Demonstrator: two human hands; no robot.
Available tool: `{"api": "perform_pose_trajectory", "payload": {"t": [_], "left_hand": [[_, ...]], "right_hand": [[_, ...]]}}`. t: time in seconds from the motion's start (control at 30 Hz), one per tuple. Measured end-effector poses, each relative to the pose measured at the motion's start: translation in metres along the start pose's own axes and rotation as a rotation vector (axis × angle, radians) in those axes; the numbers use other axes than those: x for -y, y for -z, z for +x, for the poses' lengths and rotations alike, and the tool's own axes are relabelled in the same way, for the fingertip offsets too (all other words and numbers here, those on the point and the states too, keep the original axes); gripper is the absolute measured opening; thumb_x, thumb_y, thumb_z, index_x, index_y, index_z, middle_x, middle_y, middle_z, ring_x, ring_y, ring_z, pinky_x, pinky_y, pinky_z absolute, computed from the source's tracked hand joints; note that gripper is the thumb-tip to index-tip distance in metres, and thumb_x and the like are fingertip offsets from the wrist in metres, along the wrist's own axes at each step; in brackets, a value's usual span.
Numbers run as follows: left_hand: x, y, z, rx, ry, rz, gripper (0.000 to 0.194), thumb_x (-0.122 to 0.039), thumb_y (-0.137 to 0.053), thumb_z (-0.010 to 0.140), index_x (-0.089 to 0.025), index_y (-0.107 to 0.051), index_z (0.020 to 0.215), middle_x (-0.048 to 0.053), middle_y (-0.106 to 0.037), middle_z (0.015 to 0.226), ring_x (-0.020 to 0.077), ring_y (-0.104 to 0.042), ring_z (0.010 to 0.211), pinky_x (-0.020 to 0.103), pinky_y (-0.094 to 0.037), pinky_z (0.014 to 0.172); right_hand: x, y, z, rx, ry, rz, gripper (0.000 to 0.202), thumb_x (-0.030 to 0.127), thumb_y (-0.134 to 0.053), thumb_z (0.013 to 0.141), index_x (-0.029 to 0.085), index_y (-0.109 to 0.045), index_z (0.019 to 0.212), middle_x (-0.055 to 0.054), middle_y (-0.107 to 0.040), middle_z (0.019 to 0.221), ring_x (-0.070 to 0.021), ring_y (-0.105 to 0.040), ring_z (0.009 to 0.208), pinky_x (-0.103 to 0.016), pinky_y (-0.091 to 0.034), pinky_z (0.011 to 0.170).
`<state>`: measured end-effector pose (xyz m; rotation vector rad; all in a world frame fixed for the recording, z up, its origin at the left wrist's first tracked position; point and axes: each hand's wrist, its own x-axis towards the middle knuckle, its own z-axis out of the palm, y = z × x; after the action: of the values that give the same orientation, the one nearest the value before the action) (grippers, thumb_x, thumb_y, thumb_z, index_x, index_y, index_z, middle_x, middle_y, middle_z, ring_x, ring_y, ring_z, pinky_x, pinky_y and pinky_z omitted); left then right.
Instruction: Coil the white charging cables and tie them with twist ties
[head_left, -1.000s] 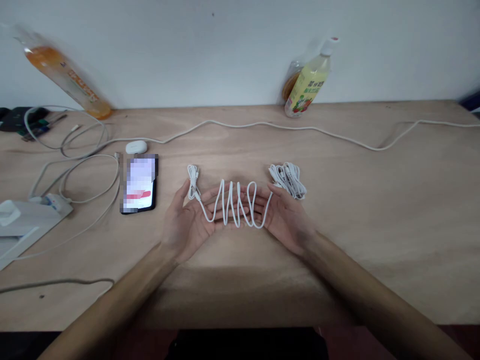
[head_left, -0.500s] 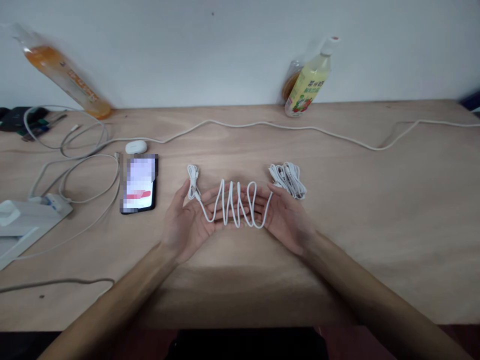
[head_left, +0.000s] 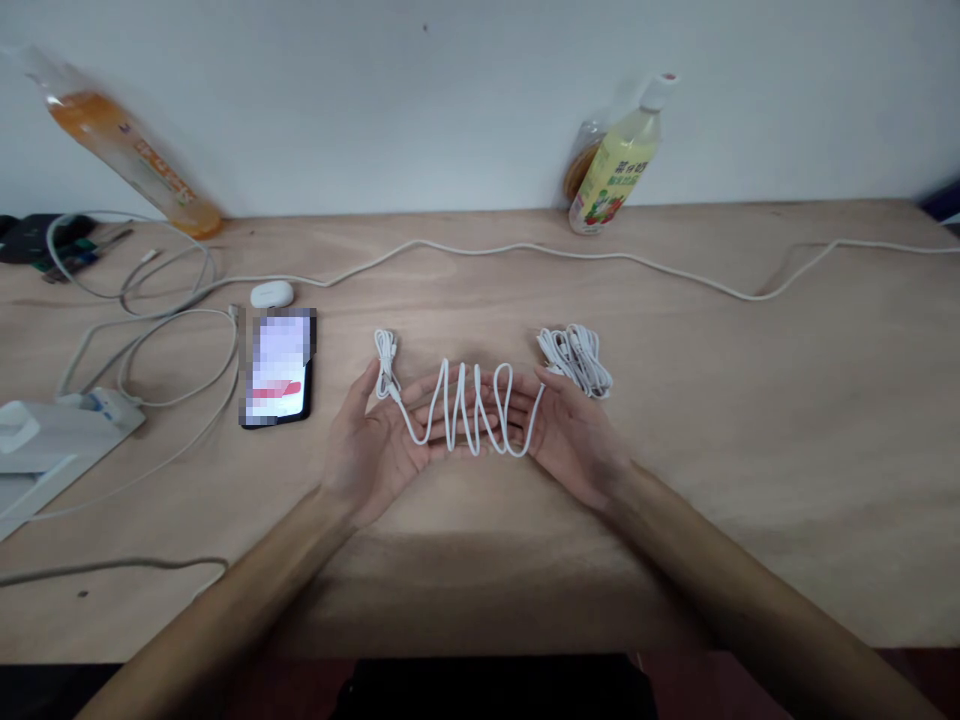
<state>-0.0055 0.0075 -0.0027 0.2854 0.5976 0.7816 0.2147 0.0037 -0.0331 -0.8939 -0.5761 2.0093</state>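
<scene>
A white cable (head_left: 476, 410) lies in zigzag loops across the upturned fingers of both hands. Palm up and with its fingers stretched out, my left hand (head_left: 375, 445) is under the left part of the loops. Its thumb is beside a small bundled end of cable (head_left: 385, 362). My right hand (head_left: 574, 440), also palm up and open, is under the right part, and its fingertips meet or overlap those of my left hand. A thicker bundle of white cable (head_left: 585, 360) lies just beyond the right thumb. Neither hand is closed round the cable.
Left of the hands are a phone (head_left: 277, 368), a white earphone case (head_left: 271, 294), a white power strip (head_left: 52, 445) and tangled cables (head_left: 142, 316). An orange bottle (head_left: 131, 155) and a yellow bottle (head_left: 619, 165) stand by the wall. A long cable (head_left: 525, 247) crosses the wooden table (head_left: 750, 400).
</scene>
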Motion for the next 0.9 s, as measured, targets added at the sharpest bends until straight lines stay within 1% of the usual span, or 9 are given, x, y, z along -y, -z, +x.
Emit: {"api": "perform_pose_trajectory", "payload": {"t": [0.13,0.3,0.53,0.7,0.9], "left_hand": [[-0.0003,0.0020,-0.0008,0.030,0.007,-0.018,0.079,-0.063,-0.034,0.109,-0.005,-0.055,0.159,0.027,-0.075,0.139,0.0459,-0.068,0.137,0.063,-0.048,0.119],[0.0005,0.0028,-0.0003,0.028,-0.006,-0.007,0.079,-0.062,-0.032,0.110,-0.004,-0.056,0.158,0.027,-0.075,0.139,0.0449,-0.068,0.137,0.061,-0.048,0.119],[0.0013,0.0053,0.0000,0.056,-0.001,-0.019,0.078,-0.063,-0.036,0.108,-0.007,-0.055,0.159,0.026,-0.074,0.141,0.0458,-0.068,0.136,0.063,-0.048,0.118],[0.0015,0.0056,0.0000,0.048,-0.010,-0.002,0.079,-0.063,-0.035,0.109,-0.006,-0.056,0.158,0.026,-0.076,0.138,0.0447,-0.070,0.134,0.061,-0.049,0.118],[0.0022,0.0035,0.0007,0.034,-0.022,0.048,0.081,-0.063,-0.028,0.110,-0.003,-0.057,0.157,0.027,-0.077,0.135,0.0437,-0.070,0.135,0.060,-0.048,0.119]], "right_hand": [[-0.0006,0.0009,0.0005,0.005,0.002,-0.002,0.038,0.054,-0.063,0.096,0.020,-0.078,0.106,-0.014,-0.082,0.112,-0.0312,-0.074,0.114,-0.050,-0.058,0.104],[0.0002,0.0003,0.0000,0.024,0.009,-0.019,0.037,0.054,-0.067,0.094,0.021,-0.079,0.107,-0.013,-0.082,0.114,-0.0320,-0.074,0.116,-0.049,-0.058,0.103],[-0.0004,-0.0003,0.0001,0.027,0.023,-0.019,0.036,0.053,-0.069,0.093,0.021,-0.080,0.105,-0.012,-0.082,0.112,-0.0310,-0.074,0.113,-0.048,-0.058,0.102],[-0.0013,-0.0004,0.0006,0.031,0.031,-0.014,0.032,0.052,-0.073,0.091,0.023,-0.080,0.102,-0.009,-0.083,0.109,-0.0287,-0.074,0.107,-0.046,-0.058,0.100],[-0.0030,-0.0035,-0.0014,0.024,0.058,-0.049,0.034,0.053,-0.075,0.091,0.025,-0.079,0.109,-0.008,-0.082,0.113,-0.0289,-0.072,0.113,-0.045,-0.055,0.102]]}}
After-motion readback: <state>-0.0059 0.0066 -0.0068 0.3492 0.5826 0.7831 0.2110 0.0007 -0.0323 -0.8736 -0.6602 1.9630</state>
